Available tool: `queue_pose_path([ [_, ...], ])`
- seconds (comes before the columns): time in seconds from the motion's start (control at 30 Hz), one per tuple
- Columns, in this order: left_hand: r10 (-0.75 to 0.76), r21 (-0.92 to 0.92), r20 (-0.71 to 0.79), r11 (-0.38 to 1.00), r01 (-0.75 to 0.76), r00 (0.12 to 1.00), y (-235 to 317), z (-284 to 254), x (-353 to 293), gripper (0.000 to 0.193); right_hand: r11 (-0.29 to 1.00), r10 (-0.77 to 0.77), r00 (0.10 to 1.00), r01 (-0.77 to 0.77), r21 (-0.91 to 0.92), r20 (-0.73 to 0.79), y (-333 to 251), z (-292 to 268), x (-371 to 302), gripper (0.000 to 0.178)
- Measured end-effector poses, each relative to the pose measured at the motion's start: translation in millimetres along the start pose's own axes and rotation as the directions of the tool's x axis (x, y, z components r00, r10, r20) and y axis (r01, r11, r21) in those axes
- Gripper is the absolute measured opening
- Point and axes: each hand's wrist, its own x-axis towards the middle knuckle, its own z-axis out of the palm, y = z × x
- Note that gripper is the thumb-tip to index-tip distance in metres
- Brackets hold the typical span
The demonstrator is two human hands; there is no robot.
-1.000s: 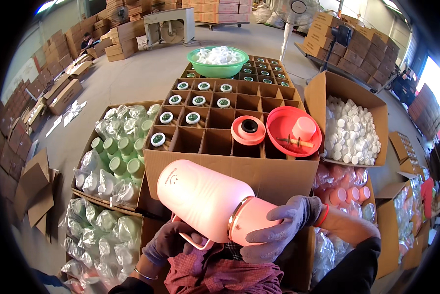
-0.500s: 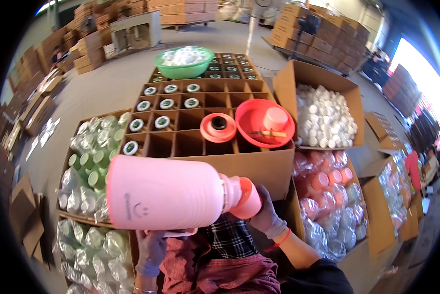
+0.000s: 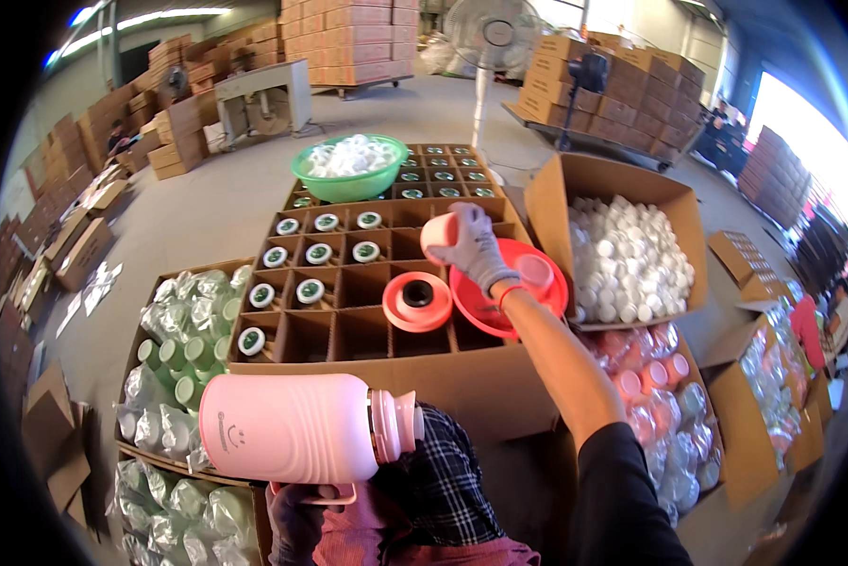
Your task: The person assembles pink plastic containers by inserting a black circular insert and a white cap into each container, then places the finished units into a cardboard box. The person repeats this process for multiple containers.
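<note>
A pink vacuum flask (image 3: 287, 424) with a smiling face on its side lies level before me, its bare neck pointing right. My left hand (image 3: 298, 519), gloved in grey, is closed round the flask's handle from below. My right hand (image 3: 480, 247), also gloved, reaches out over the red basin (image 3: 559, 300) and grips a pink cup (image 3: 438, 236). Inside the basin another pink cup (image 3: 534, 274) is partly hidden by my wrist. Beside the basin a pink ring-shaped piece with a black centre (image 3: 417, 316) rests on the carton's dividers.
The divided carton (image 3: 424, 377) holds several upright flasks with white-and-green tops. A green bowl (image 3: 348, 184) of white pieces stands at its far end. Boxes of white caps (image 3: 631, 255), bagged pink cups (image 3: 650, 377) and bagged green cups (image 3: 183, 358) flank it. A fan (image 3: 490, 33) stands beyond.
My right hand has moved from the flask's mouth up over the basin, taking the pink cup off with it. The flask sits lower in view, its neck now uncovered.
</note>
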Motion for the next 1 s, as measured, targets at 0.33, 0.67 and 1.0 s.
queue_pose_path([
  [0.33, -0.064, -0.101, -0.058, 0.993, 0.058, 0.996, -15.9, -61.0, -10.4, 0.039, 0.982, 0.002, 0.949, 0.058, -0.180, 0.314, -84.5, 154.4, 58.7, 0.088],
  [0.67, -0.131, -0.258, -0.094, 0.961, 0.103, 0.987, -12.2, -64.2, 4.2, 0.034, 0.963, -0.250, 0.935, 0.212, 0.169, 0.253, -37.1, 192.6, 71.0, 0.063],
  [1.0, -0.021, -0.414, 0.039, 0.910, 0.036, 0.999, -24.5, -41.3, 18.1, 0.029, 0.783, 0.616, 0.583, -0.376, -0.496, 0.531, 150.5, -105.4, -48.2, 0.084],
])
